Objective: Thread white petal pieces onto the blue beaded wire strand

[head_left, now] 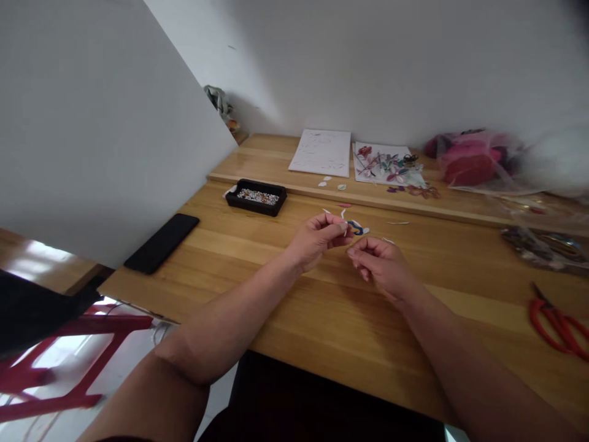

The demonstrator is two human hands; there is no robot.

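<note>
My left hand (317, 240) is curled over the middle of the wooden table (285, 294), its fingers pinched on a small blue and white craft piece (355, 228). My right hand (381, 265) sits just to its right, fingers closed close to the same piece; what it pinches is too small to make out. A few small white and pink paper bits (343, 209) lie on the wood just beyond the hands.
A black tray of beads (256, 197) and a black phone (162, 243) lie at left. On the raised back shelf are a white sheet (321, 152), a sheet with paper flowers (387, 164) and a pink plastic bag (473, 161). Red scissors (558, 323) lie at right. A red stool (69, 362) stands below left.
</note>
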